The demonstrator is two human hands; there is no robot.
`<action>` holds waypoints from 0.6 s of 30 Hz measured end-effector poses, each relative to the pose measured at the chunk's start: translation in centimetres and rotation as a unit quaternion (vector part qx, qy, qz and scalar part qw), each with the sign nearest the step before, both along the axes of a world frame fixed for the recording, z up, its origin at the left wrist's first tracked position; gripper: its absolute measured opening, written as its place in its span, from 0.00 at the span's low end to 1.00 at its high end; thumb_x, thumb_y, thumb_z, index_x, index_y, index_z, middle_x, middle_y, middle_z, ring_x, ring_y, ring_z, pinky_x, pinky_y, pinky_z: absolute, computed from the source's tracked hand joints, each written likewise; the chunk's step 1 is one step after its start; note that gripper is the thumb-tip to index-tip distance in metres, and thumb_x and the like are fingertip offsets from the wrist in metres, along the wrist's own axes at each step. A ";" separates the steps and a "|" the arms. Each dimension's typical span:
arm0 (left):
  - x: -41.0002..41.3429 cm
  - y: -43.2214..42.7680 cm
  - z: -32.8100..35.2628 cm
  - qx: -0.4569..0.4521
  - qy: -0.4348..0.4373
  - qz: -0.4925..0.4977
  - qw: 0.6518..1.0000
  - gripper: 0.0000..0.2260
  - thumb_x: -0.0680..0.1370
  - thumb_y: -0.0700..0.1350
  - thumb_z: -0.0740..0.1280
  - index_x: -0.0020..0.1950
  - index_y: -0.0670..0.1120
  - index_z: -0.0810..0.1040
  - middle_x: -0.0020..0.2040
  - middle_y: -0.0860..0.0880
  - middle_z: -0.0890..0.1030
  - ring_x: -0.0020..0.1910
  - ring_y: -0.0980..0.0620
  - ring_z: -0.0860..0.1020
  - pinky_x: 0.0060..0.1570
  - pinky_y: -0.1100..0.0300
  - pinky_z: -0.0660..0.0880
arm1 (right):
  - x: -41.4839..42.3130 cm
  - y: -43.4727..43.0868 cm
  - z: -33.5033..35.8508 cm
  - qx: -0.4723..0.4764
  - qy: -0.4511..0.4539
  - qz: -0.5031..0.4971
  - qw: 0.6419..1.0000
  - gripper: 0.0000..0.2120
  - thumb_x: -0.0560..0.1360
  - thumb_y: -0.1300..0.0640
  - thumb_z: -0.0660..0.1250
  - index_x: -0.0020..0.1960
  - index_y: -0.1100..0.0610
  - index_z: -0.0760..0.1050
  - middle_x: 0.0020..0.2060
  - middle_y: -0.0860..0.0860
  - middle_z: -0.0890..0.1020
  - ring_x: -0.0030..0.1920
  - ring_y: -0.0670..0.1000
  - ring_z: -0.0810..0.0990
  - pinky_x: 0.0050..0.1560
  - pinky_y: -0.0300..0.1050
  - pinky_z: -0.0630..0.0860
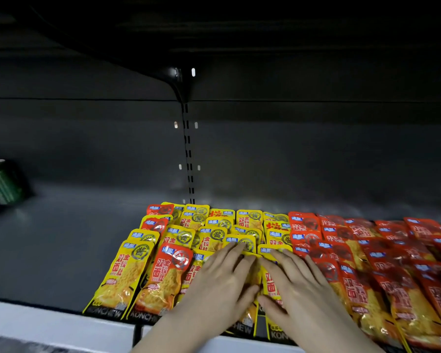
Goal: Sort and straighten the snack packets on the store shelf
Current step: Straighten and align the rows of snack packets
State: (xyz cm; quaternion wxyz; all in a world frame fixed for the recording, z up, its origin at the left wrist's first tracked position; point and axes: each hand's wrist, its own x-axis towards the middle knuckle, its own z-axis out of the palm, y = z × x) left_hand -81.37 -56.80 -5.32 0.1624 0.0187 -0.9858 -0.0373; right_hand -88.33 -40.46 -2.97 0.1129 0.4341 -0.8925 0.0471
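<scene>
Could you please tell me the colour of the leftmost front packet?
The packet is yellow, with a black bottom band; head view.

Flat yellow plastic snack packets (124, 273) lie in overlapping rows midway along a grey metal shelf (49, 250), with flat red plastic packets (362, 289) touching on their right. Far left stand green metal cans (0, 184). The left hand (214, 284) and right hand (295, 286) rest side by side on the front yellow ones.

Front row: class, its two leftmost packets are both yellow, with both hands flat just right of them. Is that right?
Not quite. In the head view the leftmost packet is yellow, but the second packet is red. The left hand and right hand do lie flat just right of them.
</scene>
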 end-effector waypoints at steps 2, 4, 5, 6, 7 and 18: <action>0.2 -0.2 0.3 0.006 0.011 -0.007 1.000 0.27 0.77 0.60 0.46 0.73 0.52 0.59 0.76 0.52 0.54 0.76 0.53 0.47 0.72 0.61 0.42 | 0.0 0.0 0.1 -0.006 0.008 -0.011 1.000 0.28 0.72 0.38 0.50 0.54 0.52 0.82 0.53 0.50 0.82 0.55 0.52 0.81 0.53 0.58 0.78; 0.9 -0.7 1.1 0.032 0.029 -0.010 0.999 0.26 0.77 0.61 0.46 0.72 0.53 0.61 0.75 0.53 0.57 0.76 0.54 0.48 0.72 0.63 0.43 | 0.1 -0.4 0.6 -0.017 0.007 -0.014 1.000 0.26 0.74 0.39 0.51 0.54 0.52 0.82 0.53 0.49 0.82 0.56 0.52 0.81 0.54 0.57 0.78; 1.3 -1.2 1.6 0.047 0.038 -0.007 0.998 0.25 0.78 0.60 0.47 0.71 0.54 0.63 0.74 0.54 0.61 0.75 0.54 0.53 0.72 0.62 0.47 | 0.2 -0.8 0.7 -0.032 0.005 -0.006 0.999 0.23 0.75 0.41 0.54 0.55 0.51 0.81 0.56 0.48 0.80 0.59 0.51 0.79 0.57 0.56 0.76; 1.8 -1.8 2.0 0.054 0.052 0.000 0.997 0.22 0.78 0.59 0.49 0.70 0.54 0.66 0.71 0.54 0.65 0.73 0.53 0.58 0.72 0.60 0.54 | 0.3 -1.3 0.8 -0.044 -0.011 0.005 0.999 0.20 0.75 0.42 0.56 0.58 0.50 0.79 0.59 0.47 0.78 0.62 0.51 0.76 0.62 0.55 0.73; 2.4 -2.5 2.3 0.051 0.071 0.013 0.996 0.20 0.79 0.57 0.53 0.67 0.53 0.69 0.68 0.54 0.69 0.70 0.52 0.64 0.69 0.57 0.62 | 0.2 -1.9 0.9 -0.055 -0.036 0.021 0.998 0.20 0.76 0.42 0.56 0.62 0.49 0.76 0.62 0.45 0.75 0.65 0.50 0.72 0.65 0.53 0.69; 5.1 -6.5 0.5 -0.025 0.221 0.261 0.939 0.11 0.69 0.42 0.62 0.47 0.46 0.80 0.41 0.48 0.81 0.34 0.41 0.79 0.24 0.57 0.71 | 3.2 -13.9 0.7 -0.102 -0.111 0.106 0.983 0.18 0.78 0.55 0.57 0.65 0.62 0.67 0.58 0.60 0.73 0.60 0.62 0.68 0.62 0.55 0.65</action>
